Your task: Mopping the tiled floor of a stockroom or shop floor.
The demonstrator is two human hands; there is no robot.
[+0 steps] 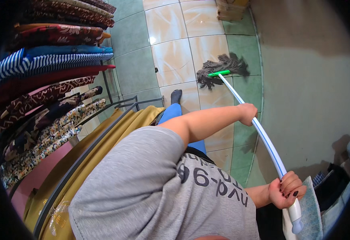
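Note:
My left hand [247, 114] is wrapped around the middle of a white mop handle [268, 144] with blue stripes. Lower in the view, near the handle's rounded end cap, my right hand [286, 189] also grips it. The handle slants up and left to a green plastic mop clamp [219, 73]. Dark grey mop strands [214, 65] spread from the clamp over cream and green floor tiles. One of my feet, in a dark sock [176, 96], stands on the tiles left of the mop.
Folded patterned fabrics [67, 60] line the left side. A dark metal rack [88, 147] carries mustard-yellow cloth [139, 120] close to my left side. A plain wall [295, 75] runs along the right. A cardboard box [232, 10] is at the top, and dark items [331, 183] lie lower right.

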